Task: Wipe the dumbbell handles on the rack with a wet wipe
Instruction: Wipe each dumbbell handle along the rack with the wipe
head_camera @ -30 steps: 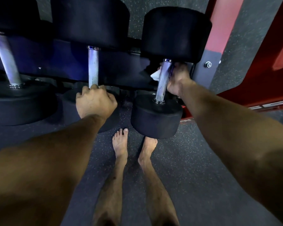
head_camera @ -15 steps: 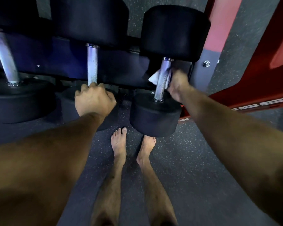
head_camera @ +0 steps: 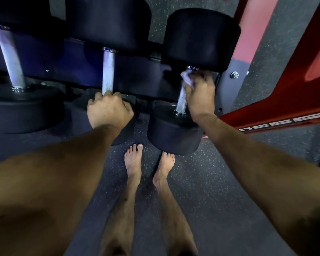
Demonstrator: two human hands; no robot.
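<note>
Three black dumbbells lie on a dark rack, their steel handles pointing toward me. My right hand grips a white wet wipe wrapped against the upper part of the right dumbbell's handle, just below its far head. The wipe bulges out on the hand's left side. My left hand grips the lower end of the middle dumbbell's handle. The left dumbbell's handle is untouched.
A red frame with a grey bolted plate stands right of the rack. My bare feet stand on speckled rubber floor just below the right dumbbell's near head.
My right hand slid the wipe along the right handle, down toward the near head and then back up to the far end. My left hand kept its hold on the middle handle.
</note>
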